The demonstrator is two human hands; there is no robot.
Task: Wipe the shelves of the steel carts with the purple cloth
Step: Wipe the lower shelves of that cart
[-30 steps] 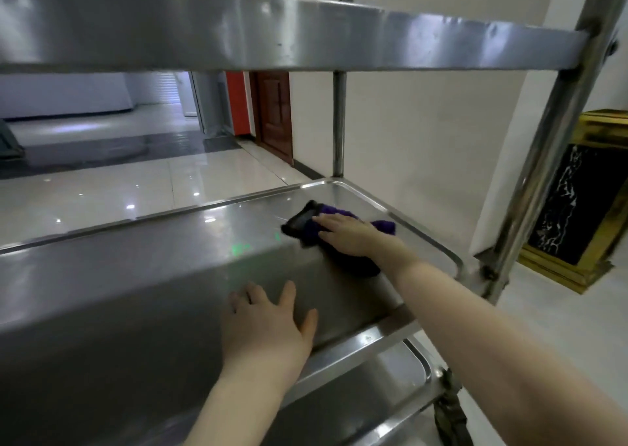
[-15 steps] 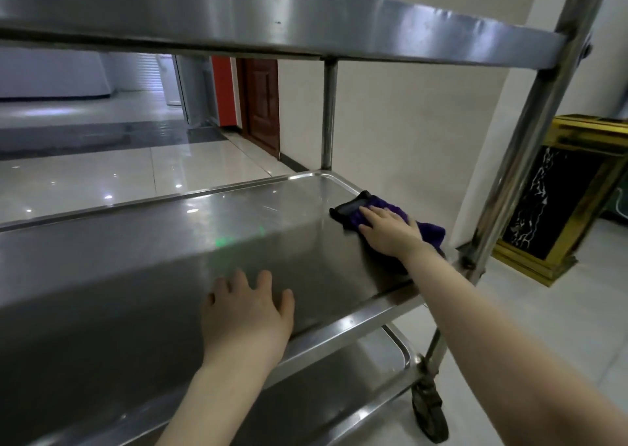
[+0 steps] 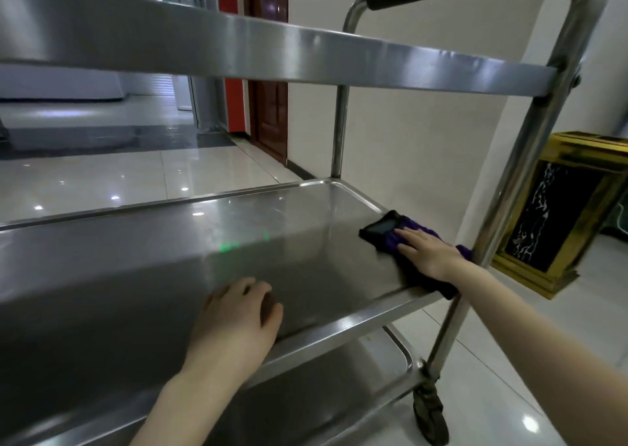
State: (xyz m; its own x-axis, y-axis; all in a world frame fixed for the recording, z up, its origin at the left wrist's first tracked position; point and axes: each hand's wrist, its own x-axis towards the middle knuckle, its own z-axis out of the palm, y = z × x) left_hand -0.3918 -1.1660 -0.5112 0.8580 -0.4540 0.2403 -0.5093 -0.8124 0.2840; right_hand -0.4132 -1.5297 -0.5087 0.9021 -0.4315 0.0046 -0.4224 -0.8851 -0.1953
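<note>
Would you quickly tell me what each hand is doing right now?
Left hand: open, resting on the middle shelf, holding nothing.
Right hand: open, flat fingers pressing the purple cloth onto that shelf.

Corridor or lobby of a public building, likely a hotel. You face a glossy tiled floor (image 3: 102, 180), a dark wood door (image 3: 270, 116), a gold-and-black marble bin (image 3: 557, 214) by the wall (image 3: 407, 123), and a wheeled steel cart (image 3: 339, 330).

A purple cloth (image 3: 390, 238) on the grey steel shelf (image 3: 238, 235); a black white-veined, gold-framed bin (image 3: 557, 214) beyond.
</note>
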